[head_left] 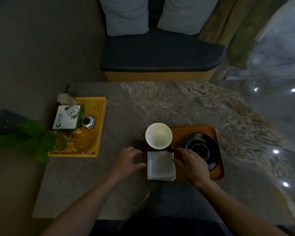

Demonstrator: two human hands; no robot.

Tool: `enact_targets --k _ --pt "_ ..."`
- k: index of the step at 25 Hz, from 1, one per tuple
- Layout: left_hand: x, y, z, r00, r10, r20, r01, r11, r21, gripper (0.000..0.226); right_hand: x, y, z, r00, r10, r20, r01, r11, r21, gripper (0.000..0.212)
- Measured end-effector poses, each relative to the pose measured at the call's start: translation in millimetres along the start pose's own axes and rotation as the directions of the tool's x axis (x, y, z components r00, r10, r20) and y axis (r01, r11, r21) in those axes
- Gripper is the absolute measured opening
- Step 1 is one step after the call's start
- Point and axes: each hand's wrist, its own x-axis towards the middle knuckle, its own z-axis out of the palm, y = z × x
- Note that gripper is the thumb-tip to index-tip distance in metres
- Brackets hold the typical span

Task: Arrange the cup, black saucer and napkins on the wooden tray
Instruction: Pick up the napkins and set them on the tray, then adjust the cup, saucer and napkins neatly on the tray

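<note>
A wooden tray (pixel 192 129) lies on the stone table in front of me. A white-lined cup (pixel 158 136) stands upright at the tray's far left corner, its dark handle pointing toward me. The black saucer (pixel 201 147) rests on the tray's right half. A folded stack of white napkins (pixel 161 166) lies on the tray's near left part. My left hand (pixel 128 160) hovers just left of the napkins with curled, spread fingers, holding nothing. My right hand (pixel 191 165) rests at the napkins' right edge, fingertips touching it, partly covering the saucer's near rim.
A yellow tray (pixel 101 120) at the left holds a white-and-green box (pixel 67 120), a silver object (pixel 88 122), glass dishes (pixel 81 139) and a clear holder. A green plant (pixel 32 140) stands beside it. A cushioned bench (pixel 162 55) with pillows lies beyond the table.
</note>
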Motion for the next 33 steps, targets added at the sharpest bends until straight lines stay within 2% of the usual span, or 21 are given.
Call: enact_targets --k 5,9,12,16,22,33 --pt "44.7 10.8 -44.8 0.999 0.034 -0.007 -0.033 0.992 0.119 0.057 27.1 -9.3 -15.1 0.996 -0.089 -0.023 0.087 0.993 -0.082 0.039" --pt "71.4 19.9 -65.0 0.996 0.074 0.059 -0.082 0.984 0.157 0.091 40.0 -11.0 -19.4 0.995 -0.097 0.003 0.096 0.983 -0.156 0.031" --pt "84.8 30.3 -65.4 0.979 0.152 0.135 -0.175 0.969 0.177 0.103 40.5 -12.2 -18.7 0.996 -0.089 -0.001 0.088 0.985 -0.147 0.030" --pt "92.2 37.9 -58.3 0.966 0.198 0.168 -0.227 0.958 0.177 0.101 34.8 -17.7 -14.0 0.996 -0.073 -0.050 0.067 0.990 -0.127 0.028" --pt "90.8 37.3 -54.5 0.966 0.203 0.160 -0.229 0.960 0.164 0.099 33.6 -18.0 -6.0 0.997 -0.062 -0.047 0.057 0.994 -0.092 0.023" --pt "76.1 29.8 -36.8 0.994 0.105 0.038 -0.108 0.990 0.090 0.100 42.7 -11.2 -4.7 0.995 -0.078 -0.068 0.076 0.996 -0.036 0.028"
